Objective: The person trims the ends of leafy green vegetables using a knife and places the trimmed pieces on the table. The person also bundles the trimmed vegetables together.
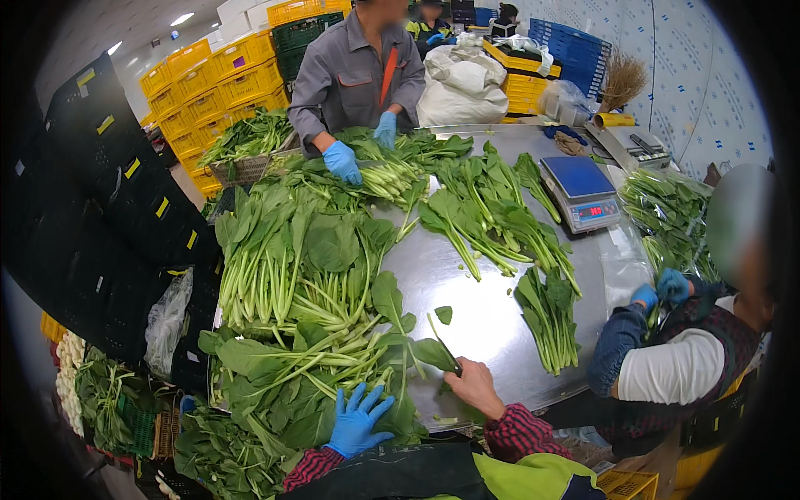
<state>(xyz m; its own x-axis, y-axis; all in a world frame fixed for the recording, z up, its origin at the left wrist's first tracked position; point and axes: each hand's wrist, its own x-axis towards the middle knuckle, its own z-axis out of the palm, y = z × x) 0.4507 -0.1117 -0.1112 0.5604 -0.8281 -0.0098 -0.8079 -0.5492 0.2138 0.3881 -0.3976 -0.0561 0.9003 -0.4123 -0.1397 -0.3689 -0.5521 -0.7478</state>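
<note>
My left hand (359, 420), in a blue glove, lies with spread fingers on a heap of leafy greens (281, 362) at the table's near edge. My bare right hand (476, 387) is closed around the dark handle of a knife (445, 347), whose narrow blade points away over the steel table (481, 319). A single green leaf (431, 354) lies against the knife, partly covering it. A larger pile of long-stemmed greens (269, 269) spreads beyond my left hand, stems mostly towards me. Right of the knife lies a neat bunch of greens (550, 325).
Across the table, a co-worker's gloved hands (342, 164) handle more greens. At right, another co-worker (675, 350) works beside bagged greens (672, 212). A digital scale (578, 181) stands at the far right. Dark crates (125, 206) rise at left; yellow crates (219, 81) stand behind.
</note>
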